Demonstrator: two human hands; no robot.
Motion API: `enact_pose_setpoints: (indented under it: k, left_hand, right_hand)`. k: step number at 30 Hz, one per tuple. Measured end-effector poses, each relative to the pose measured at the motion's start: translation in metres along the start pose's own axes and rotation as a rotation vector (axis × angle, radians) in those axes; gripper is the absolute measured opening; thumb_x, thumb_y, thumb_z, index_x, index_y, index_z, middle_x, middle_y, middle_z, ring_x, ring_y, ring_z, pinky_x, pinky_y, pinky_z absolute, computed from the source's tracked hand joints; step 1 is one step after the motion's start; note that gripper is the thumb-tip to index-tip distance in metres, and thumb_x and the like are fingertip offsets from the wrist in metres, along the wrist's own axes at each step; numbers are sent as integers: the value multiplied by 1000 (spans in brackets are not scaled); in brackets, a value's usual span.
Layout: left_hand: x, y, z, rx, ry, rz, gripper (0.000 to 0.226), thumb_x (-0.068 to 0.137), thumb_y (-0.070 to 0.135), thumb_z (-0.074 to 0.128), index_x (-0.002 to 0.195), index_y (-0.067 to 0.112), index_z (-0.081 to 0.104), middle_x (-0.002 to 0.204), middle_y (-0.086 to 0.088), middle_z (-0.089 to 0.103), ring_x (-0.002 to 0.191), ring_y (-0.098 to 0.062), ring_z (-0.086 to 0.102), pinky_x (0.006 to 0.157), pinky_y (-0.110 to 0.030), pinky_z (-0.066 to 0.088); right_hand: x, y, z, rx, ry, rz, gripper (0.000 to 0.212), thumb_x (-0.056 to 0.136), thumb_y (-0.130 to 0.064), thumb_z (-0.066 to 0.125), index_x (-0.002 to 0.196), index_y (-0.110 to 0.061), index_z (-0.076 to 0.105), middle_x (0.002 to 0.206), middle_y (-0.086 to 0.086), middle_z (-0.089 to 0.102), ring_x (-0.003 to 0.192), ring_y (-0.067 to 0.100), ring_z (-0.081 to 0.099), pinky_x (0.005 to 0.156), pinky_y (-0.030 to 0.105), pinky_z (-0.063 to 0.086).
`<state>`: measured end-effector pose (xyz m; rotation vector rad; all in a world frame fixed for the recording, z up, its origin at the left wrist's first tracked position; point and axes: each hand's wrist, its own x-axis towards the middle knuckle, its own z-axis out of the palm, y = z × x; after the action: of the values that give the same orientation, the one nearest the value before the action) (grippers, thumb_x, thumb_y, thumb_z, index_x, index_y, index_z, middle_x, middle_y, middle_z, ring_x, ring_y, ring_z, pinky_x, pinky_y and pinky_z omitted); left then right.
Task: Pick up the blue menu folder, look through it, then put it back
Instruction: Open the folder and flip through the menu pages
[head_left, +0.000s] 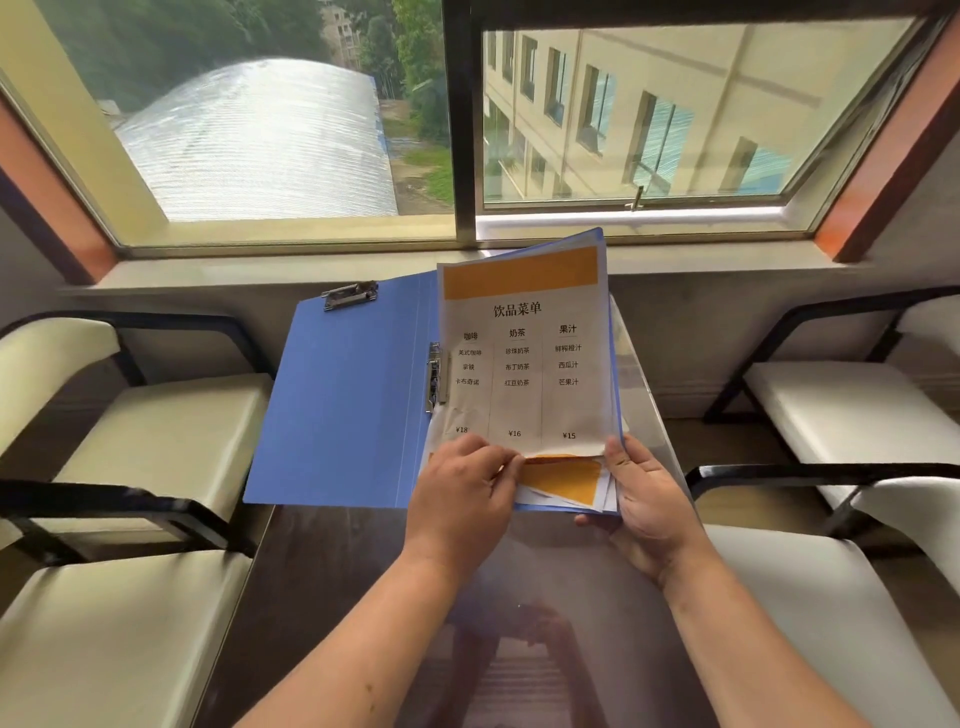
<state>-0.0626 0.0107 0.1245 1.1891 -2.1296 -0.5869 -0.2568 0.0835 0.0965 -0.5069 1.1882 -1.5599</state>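
- I see the blue menu folder (343, 400) held open above the desk (332, 571), its left cover spread flat out to the left of my fingers, with open air beneath its lower edge.
- My left hand (460, 501) sits at the bottom edge of the pages; its fingers (498, 457) are pinched on the lower edge of the top menu sheet (524, 358), lifting that edge slightly.
- My right hand (647, 506) cups the folder's lower right corner from beneath, thumb lying along the right edge of the pages, fingers closed on the folder.
- Inside the folder: the top sheet, with an orange band and three printed columns, rises away from my fingers; beneath its raised edge, between my two hands, more sheets (563, 486) with orange print fan out.
- A metal spine clip (435, 376) grips the pages just above my left fingers; a second clip (350, 295) sits at the top edge of the left cover.
- The desk runs narrow from under my forearms to the window sill (260, 273) beyond the folder's top edge.
- Cream chairs flank it closely: two to the left (156, 431) of my left hand, two to the right (852, 410) of my right hand, leaving little room sideways.
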Motion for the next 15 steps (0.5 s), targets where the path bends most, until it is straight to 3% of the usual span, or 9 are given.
enact_pose_setpoints:
  k: [6, 11, 15]
  left_hand:
    - [2, -7, 1, -36, -17, -24, 20, 101, 37, 61, 94, 26, 77, 86, 13, 63, 78, -8, 54, 65, -17, 37]
    - [2, -13, 2, -35, 0, -52, 19, 103, 38, 56, 94, 27, 68, 87, 14, 63, 79, -8, 58, 66, -24, 44]
    - [2, -16, -2, 2, -64, 14, 39, 91, 62, 63, 116, 33, 70, 97, 16, 61, 89, -7, 58, 76, -23, 50]
  right_hand:
    - [2, -3, -2, -19, -15, -14, 29, 92, -44, 65, 111, -28, 79, 100, 9, 80, 71, 23, 77, 45, 35, 61]
    - [3, -4, -2, -25, -12, -11, 26, 92, -43, 63, 108, -31, 80, 99, 6, 82, 70, 23, 77, 43, 35, 61]
    - [5, -3, -1, -13, -17, -20, 27, 92, -43, 64, 109, -30, 80, 101, 8, 81, 70, 23, 77, 44, 35, 61]
